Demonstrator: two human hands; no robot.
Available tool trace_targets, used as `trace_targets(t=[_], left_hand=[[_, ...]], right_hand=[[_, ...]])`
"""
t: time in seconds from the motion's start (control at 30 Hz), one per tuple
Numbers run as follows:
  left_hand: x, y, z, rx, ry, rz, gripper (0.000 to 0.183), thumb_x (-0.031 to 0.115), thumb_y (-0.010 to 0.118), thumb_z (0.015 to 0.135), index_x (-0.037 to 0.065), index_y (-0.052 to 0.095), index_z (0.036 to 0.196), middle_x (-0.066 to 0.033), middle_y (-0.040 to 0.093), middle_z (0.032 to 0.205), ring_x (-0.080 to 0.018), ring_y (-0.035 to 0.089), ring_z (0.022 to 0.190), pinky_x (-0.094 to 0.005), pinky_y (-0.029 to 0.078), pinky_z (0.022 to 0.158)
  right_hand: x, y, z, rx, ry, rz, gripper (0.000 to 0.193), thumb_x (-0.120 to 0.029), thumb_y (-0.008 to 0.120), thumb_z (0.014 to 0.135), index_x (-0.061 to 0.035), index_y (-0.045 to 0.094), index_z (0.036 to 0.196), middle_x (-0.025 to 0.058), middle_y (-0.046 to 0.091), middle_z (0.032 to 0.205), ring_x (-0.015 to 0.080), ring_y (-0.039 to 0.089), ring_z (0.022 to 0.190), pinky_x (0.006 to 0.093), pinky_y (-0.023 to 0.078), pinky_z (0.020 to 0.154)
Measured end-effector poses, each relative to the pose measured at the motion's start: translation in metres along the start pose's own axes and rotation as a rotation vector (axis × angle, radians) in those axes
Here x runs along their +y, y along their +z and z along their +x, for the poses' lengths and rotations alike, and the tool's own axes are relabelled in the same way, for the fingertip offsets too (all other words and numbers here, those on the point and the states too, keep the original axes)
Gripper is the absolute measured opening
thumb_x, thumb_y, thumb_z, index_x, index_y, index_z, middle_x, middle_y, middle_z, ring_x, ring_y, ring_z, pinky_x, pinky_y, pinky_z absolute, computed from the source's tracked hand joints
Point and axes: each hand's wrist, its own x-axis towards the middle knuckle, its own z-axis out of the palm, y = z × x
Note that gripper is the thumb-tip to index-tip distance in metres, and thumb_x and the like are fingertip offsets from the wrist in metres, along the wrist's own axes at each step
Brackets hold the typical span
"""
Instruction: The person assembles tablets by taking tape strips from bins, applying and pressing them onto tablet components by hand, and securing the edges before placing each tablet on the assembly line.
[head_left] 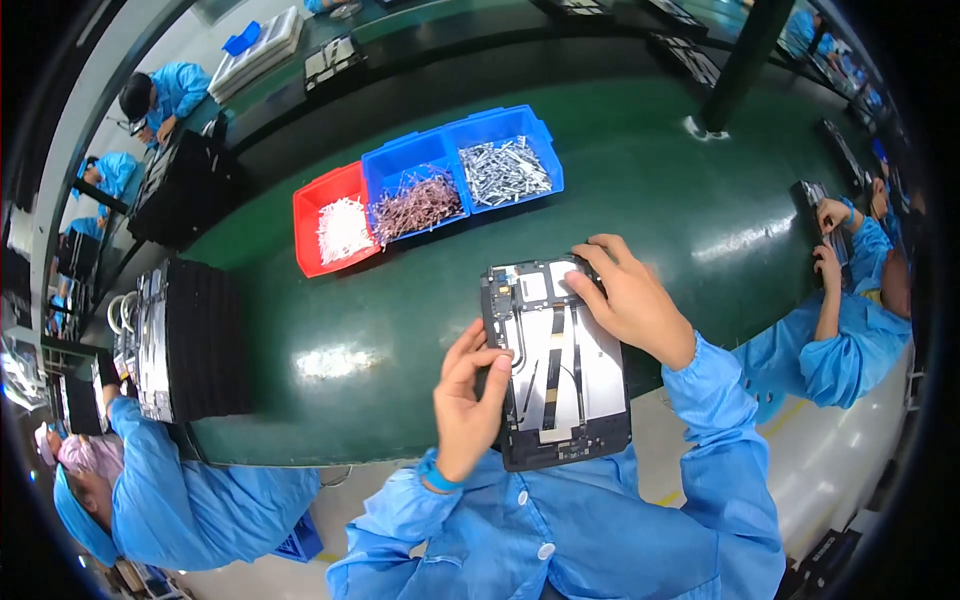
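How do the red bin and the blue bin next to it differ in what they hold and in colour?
The red bin holds a pile of small white parts; the middle blue bin holds brownish, copper-coloured ones. The red bin sits at the row's left end, the blue one between two bins. Both are open trays on the green table.
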Motion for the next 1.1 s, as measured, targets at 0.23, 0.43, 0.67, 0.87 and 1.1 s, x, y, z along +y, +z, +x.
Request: trace_targets(t=[0.23, 0.43, 0.67, 0.87, 1.1], left_hand=[[-0.005, 0.008, -0.007, 0.109, 0.131, 0.085, 0.010, 0.004, 0.066, 0.089, -0.001, 0.068, 0.098, -0.0204, 0.045, 0.139, -0.0277, 0.052, 0.122, -0.0373, 0.040, 0.104], [0.015, -0.022, 0.012, 0.046, 0.241, 0.307, 0.009, 0.001, 0.068, 0.086, 0.001, 0.070, 0.095, -0.0136, 0.059, 0.111, -0.0225, 0.059, 0.099, -0.0312, 0.047, 0.087], [0.033, -0.026, 0.018, 0.008, 0.320, 0.388, 0.012, -0.002, 0.069, 0.084, 0.001, 0.070, 0.096, -0.0107, 0.064, 0.085, -0.0204, 0.061, 0.078, -0.0292, 0.049, 0.070], [0.041, -0.031, 0.022, -0.039, 0.518, 0.697, 0.020, -0.004, 0.071, 0.078, 0.004, 0.070, 0.096, -0.0114, 0.061, 0.082, -0.0246, 0.061, 0.075, -0.0330, 0.049, 0.064], [0.054, -0.037, 0.025, -0.220, 0.742, 1.101, 0.029, -0.001, 0.072, 0.072, 0.005, 0.068, 0.100, -0.0078, 0.058, 0.086, -0.0241, 0.058, 0.077, -0.0339, 0.046, 0.062]], right_hand=[[-0.011, 0.018, -0.003, 0.032, -0.040, -0.228, 0.036, -0.035, 0.057, 0.094, -0.0030, 0.059, 0.111, 0.0186, 0.058, 0.113, 0.0426, 0.065, 0.073, 0.0478, 0.055, 0.062], [-0.042, 0.000, -0.006, 0.190, -0.031, -0.157, 0.033, -0.029, 0.063, 0.091, -0.0025, 0.061, 0.110, 0.0158, 0.063, 0.109, 0.0358, 0.067, 0.073, 0.0447, 0.055, 0.061], [-0.070, 0.037, -0.025, 0.036, -0.336, 0.434, 0.029, -0.011, 0.074, 0.081, -0.0026, 0.065, 0.107, 0.0102, 0.066, 0.096, 0.0172, 0.062, 0.055, 0.0281, 0.048, 0.046], [-0.071, 0.043, -0.023, 0.149, -0.357, 0.414, 0.015, -0.007, 0.071, 0.080, -0.0033, 0.066, 0.094, 0.0059, 0.062, 0.083, 0.0209, 0.062, 0.057, 0.0310, 0.049, 0.047], [-0.069, 0.037, -0.021, 0.067, -0.371, 0.339, 0.012, 0.000, 0.072, 0.077, -0.0025, 0.064, 0.087, 0.0054, 0.061, 0.080, 0.0146, 0.061, 0.056, 0.0262, 0.050, 0.047]])
